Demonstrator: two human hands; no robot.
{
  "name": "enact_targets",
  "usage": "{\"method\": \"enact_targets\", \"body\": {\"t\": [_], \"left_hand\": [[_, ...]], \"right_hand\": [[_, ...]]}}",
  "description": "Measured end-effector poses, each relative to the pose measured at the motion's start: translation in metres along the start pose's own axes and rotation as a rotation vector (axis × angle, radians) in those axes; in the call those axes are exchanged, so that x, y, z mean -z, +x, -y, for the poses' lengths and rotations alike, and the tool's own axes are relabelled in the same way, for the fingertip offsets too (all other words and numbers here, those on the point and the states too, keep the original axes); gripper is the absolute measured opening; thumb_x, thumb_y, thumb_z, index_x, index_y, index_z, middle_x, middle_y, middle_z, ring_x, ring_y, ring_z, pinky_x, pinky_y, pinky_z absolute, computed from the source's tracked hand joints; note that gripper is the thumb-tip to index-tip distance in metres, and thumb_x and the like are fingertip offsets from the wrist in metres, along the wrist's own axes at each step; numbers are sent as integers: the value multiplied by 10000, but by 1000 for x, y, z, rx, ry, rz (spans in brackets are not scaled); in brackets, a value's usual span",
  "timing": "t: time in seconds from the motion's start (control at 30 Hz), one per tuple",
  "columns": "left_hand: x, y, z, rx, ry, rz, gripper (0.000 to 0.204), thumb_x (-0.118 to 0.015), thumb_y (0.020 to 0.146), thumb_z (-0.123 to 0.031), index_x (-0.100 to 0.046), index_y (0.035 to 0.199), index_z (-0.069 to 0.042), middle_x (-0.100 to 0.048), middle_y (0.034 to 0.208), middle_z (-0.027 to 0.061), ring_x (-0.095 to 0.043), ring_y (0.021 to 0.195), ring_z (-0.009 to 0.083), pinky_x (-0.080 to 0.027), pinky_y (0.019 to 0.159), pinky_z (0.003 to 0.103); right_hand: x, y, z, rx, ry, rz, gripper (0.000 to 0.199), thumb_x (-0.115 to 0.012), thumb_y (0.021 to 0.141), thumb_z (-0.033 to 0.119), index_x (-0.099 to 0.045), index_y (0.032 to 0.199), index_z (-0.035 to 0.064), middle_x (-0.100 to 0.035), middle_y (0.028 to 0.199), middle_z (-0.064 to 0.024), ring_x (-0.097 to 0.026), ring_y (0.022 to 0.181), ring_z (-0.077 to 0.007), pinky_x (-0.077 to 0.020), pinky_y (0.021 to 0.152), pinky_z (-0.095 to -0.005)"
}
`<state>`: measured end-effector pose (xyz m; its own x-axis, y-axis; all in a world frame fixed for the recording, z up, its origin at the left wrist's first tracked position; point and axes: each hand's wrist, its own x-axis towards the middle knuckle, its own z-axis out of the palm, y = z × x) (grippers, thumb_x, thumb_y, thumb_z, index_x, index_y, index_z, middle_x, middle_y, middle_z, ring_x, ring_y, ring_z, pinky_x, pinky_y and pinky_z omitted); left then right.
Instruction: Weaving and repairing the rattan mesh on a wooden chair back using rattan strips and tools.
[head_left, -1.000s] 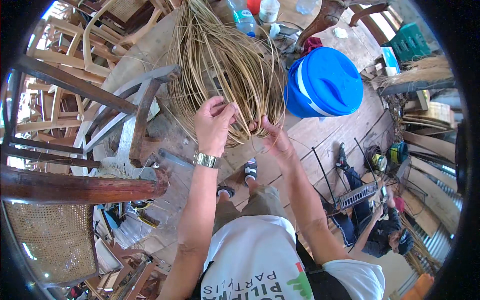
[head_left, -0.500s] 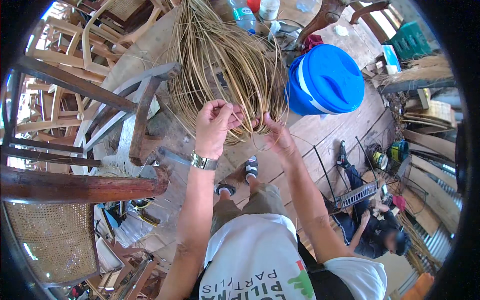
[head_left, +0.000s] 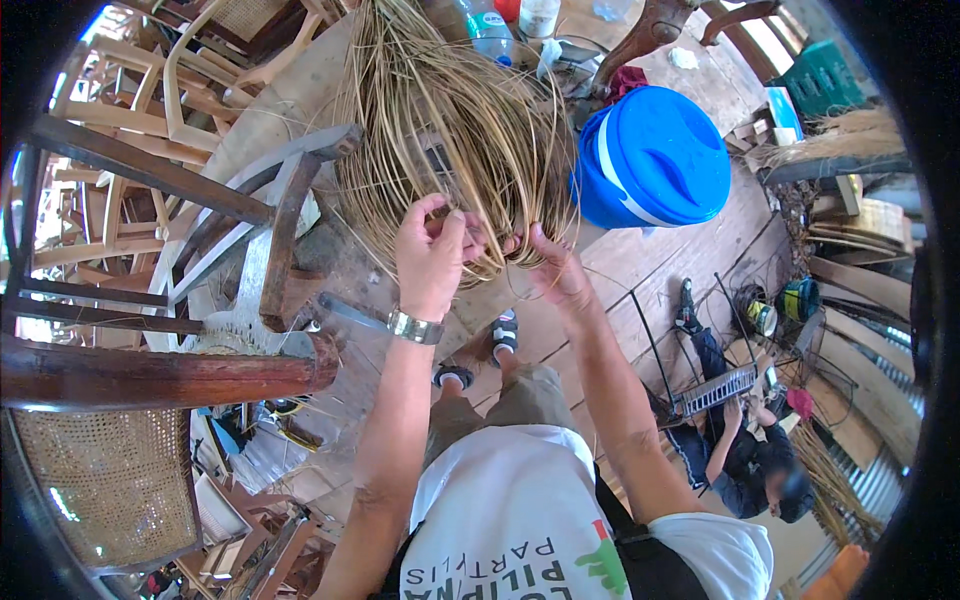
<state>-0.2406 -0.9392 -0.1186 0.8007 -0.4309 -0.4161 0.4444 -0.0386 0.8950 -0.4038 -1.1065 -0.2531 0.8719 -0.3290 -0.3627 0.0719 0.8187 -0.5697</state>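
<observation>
A large looped bundle of tan rattan strips (head_left: 400, 110) hangs and fans out in front of me. My left hand (head_left: 432, 255), with a metal watch on its wrist, is at the bundle's lower left edge. Its fingers are curled in with the thumb against them, at the looped strands; what lies between the fingertips is hard to make out. At the lower right of the loops, my right hand (head_left: 560, 272) grips the strips between thumb and fingers. Its fingertips are partly hidden behind the strands.
A blue lidded water jug (head_left: 665, 160) stands right of the bundle. To the left are a dark wooden chair frame (head_left: 285, 235) and a woven cane panel (head_left: 105, 480). A plastic bottle (head_left: 487, 35) is beyond. At lower right, another person (head_left: 760, 465) sits by a metal frame (head_left: 715, 390).
My left hand has shifted slightly right and its fingers have curled differently by the strands. My right hand keeps its place. The seated person's hand has moved up toward the metal frame.
</observation>
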Motion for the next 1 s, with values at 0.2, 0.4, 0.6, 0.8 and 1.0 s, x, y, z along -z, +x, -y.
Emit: {"method": "enact_targets", "body": {"t": [0.2,0.4,0.6,0.8,1.0], "left_hand": [[5,2,13,-258,746,-133,271,-672,1261,-59,-761,1512,-11,-921,1063,139,-871,770,227,-701,703,417],[22,14,16,83,-132,82,258,-708,1337,-185,-729,1545,-33,-932,1368,209,-938,1207,330,-755,1051,476],[15,6,0,91,-225,116,292,-747,1330,-205,-701,1562,-33,-910,1477,278,-931,1279,378,-749,1150,520],[0,-4,-1,-36,-66,-34,359,-698,1355,-196,-667,1687,-62,-912,1435,233,-934,1248,308,-772,1017,438],[-5,4,0,-167,-27,-94,267,-757,1339,-227,-806,1540,-58,-920,1339,89,-870,976,160,-725,854,330]], "right_hand": [[-2,2,-1,1,79,-21,289,-832,1292,276,-817,1439,28,-863,1240,-92,-873,1181,-312,-709,1142,-494],[1,3,1,1,42,-47,327,-826,1298,308,-820,1466,27,-891,1296,-98,-881,1195,-273,-707,1148,-470],[5,4,-2,-5,55,-15,345,-833,1295,325,-823,1487,40,-902,1285,-88,-884,1199,-260,-704,1148,-460],[4,6,-5,20,58,-30,375,-850,1282,330,-814,1523,44,-911,1283,-93,-890,1195,-257,-699,1161,-470],[5,6,-2,2,46,-22,498,-855,1276,315,-763,1676,33,-929,1401,-109,-903,1255,-262,-704,1188,-498]]}}
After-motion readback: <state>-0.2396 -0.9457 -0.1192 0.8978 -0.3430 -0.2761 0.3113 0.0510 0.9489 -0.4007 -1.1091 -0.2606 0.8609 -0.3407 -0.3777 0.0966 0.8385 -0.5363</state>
